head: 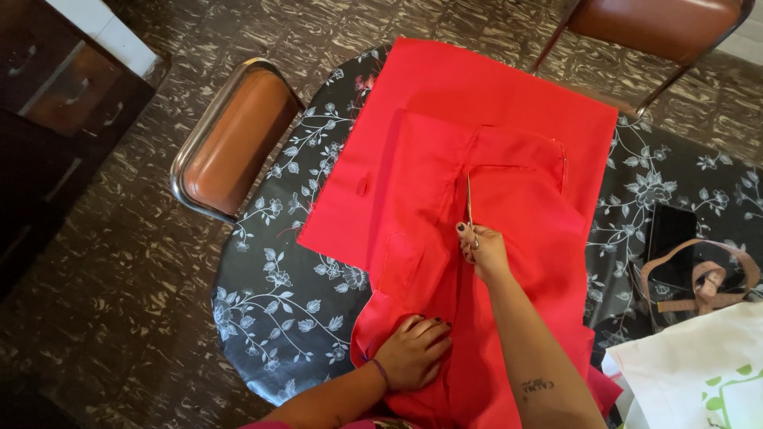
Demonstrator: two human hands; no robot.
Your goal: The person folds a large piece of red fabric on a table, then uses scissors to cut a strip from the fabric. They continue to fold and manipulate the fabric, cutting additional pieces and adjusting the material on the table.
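Left hand [413, 349] presses flat at 6 o'clock, pinning the red cloth [509, 119] taut; right hand [481, 250] grips scissors [469, 202] pointing toward 12.

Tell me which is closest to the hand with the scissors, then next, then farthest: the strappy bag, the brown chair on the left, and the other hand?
Measured from the right hand, head view:
1. The left hand, just below it, pressing the red cloth.
2. The strappy bag, off to the right on the flowery table.
3. The brown chair, up at the left.
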